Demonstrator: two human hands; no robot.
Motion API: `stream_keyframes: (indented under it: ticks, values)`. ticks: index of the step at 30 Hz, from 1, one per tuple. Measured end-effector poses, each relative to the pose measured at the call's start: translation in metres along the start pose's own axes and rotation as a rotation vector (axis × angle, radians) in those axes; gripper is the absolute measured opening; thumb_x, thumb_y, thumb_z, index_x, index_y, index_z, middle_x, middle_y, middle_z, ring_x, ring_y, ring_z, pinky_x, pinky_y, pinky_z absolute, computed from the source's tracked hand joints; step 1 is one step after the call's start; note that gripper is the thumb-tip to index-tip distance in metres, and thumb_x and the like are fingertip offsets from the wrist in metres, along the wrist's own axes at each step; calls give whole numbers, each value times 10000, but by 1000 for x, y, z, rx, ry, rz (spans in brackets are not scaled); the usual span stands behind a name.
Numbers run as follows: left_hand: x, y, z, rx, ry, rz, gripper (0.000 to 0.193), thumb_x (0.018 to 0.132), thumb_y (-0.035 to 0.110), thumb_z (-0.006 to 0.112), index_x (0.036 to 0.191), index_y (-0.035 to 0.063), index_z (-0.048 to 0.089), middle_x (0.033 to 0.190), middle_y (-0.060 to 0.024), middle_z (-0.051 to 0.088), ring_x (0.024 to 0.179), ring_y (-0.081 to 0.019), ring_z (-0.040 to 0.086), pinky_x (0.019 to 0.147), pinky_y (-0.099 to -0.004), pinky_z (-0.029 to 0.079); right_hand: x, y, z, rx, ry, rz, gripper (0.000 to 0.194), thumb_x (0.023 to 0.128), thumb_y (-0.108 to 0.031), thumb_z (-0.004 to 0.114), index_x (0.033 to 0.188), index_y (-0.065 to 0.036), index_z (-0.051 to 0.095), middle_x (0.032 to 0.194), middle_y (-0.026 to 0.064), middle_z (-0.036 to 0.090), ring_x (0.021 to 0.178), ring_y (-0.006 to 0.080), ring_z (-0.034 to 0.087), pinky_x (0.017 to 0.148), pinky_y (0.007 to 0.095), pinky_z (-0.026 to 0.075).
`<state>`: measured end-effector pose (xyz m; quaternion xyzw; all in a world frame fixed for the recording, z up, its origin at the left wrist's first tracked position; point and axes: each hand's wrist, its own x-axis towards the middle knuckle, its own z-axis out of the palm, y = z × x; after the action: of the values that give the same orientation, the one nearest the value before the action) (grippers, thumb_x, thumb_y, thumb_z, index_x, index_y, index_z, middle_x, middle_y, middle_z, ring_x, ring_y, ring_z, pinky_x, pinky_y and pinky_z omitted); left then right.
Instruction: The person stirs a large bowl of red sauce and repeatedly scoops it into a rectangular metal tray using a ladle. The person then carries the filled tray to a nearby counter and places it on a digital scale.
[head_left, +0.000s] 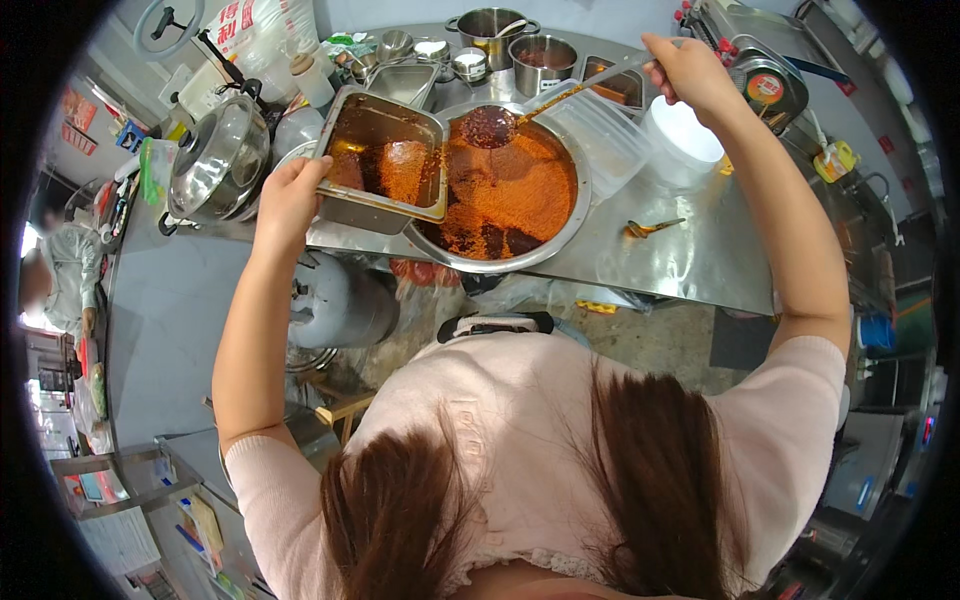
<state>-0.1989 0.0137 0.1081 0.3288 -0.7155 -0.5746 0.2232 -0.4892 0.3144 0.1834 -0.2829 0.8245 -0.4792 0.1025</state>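
Observation:
My left hand (289, 196) grips the near left rim of a deep rectangular steel pan (382, 214), which is tilted and has dark red oil and orange paste inside. The pan overlaps the left edge of a wide steel basin (577, 225) of oily orange-red crumbly paste (517, 199). Raised at the upper right, my right hand (679, 71) is closed around the handle end of a long metal ladle (555, 101). The ladle's bowl, filled with dark red chili oil, hangs over the basin's far part, just right of the pan.
A lidded steel pot (221, 157) stands at left, steel pots (491, 34) at the back. Right of the basin are a translucent plastic container (600, 142), a white tub (681, 139) and a small metal spoon (652, 227). Under the table is a gas cylinder (337, 300). Another person (71, 270) is far left.

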Motion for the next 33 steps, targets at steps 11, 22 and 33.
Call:
stream_keyframes:
  ticks: [11,22,33]
  values:
    - [12,-29,69,-272,-32,-66,179,843,207,592,695,137,520,571,76,433,464,-33,340,431,-183,256,-20,-37,68,-399,178,-598,417,865,-377,516,660,-24,598,586,81,575,500,212,555,459,338,444]
    - [-7,-45,62,-465,-15,-5,194,867,165,557,684,134,501,576,77,395,455,-24,296,424,-187,224,-66,0,64,-585,57,-1585,236,727,-249,694,664,-91,530,645,1,494,544,148,509,453,255,393]
    - [-19,-46,39,-429,55,-16,251,853,184,587,628,163,477,595,96,431,515,-10,334,472,-172,257,-66,36,58,384,227,-198,365,895,-335,549,817,17,605,592,41,572,462,76,508,447,218,425]
